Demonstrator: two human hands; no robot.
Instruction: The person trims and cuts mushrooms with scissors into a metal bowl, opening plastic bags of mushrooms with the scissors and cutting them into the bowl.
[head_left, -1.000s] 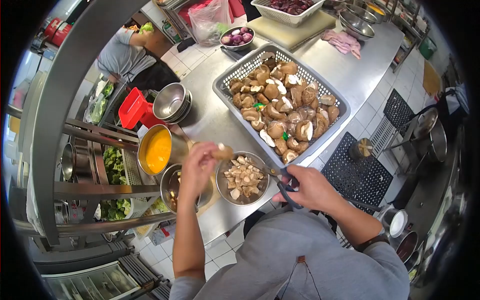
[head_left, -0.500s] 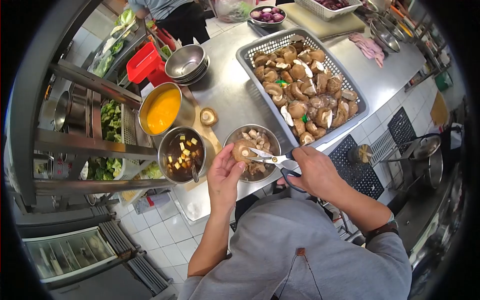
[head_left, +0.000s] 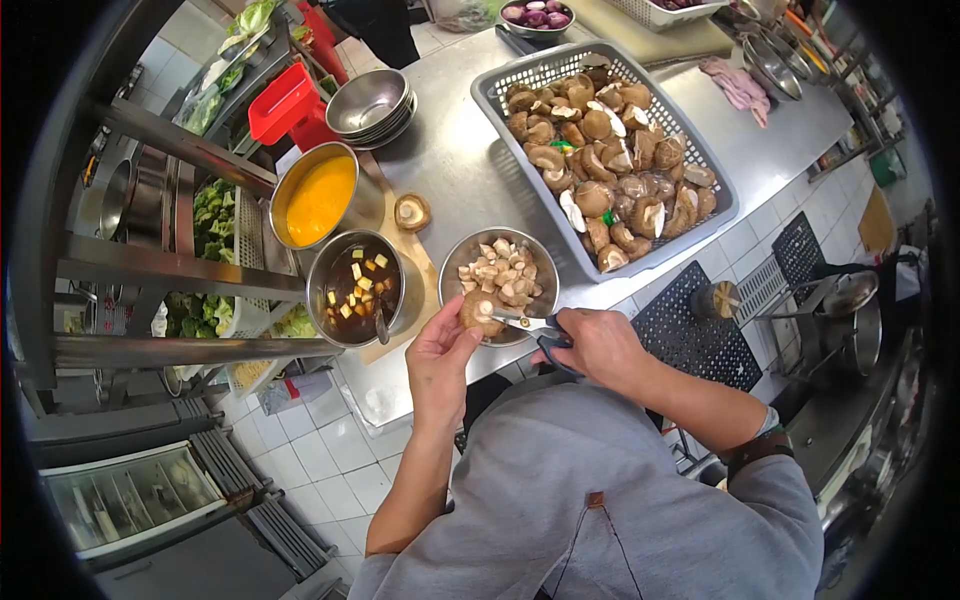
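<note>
My left hand [head_left: 441,358] pinches a brown mushroom [head_left: 481,313], its pale stem facing up, over the near left rim of a steel bowl. Chopped mushroom pieces [head_left: 506,272] lie in that bowl [head_left: 549,291]. My right hand [head_left: 598,345] is closed round the dark handles of scissors [head_left: 541,329], whose blades meet the mushroom's stem. A grey perforated basket [head_left: 716,216] of whole mushrooms [head_left: 597,160] stands beyond my right hand. One mushroom [head_left: 412,212] sits alone on a wooden board [head_left: 427,262].
At the left are a pot of orange liquid [head_left: 320,200], a pot of dark liquid with pale cubes [head_left: 362,290], stacked steel bowls [head_left: 370,104] and a metal rack [head_left: 180,273]. A co-worker's dark-clothed legs [head_left: 374,28] show at the top.
The left hand brought a mushroom over to the scissors. The single mushroom on the board came into sight. Since half a second ago, the scissor blades have closed further at the stem.
</note>
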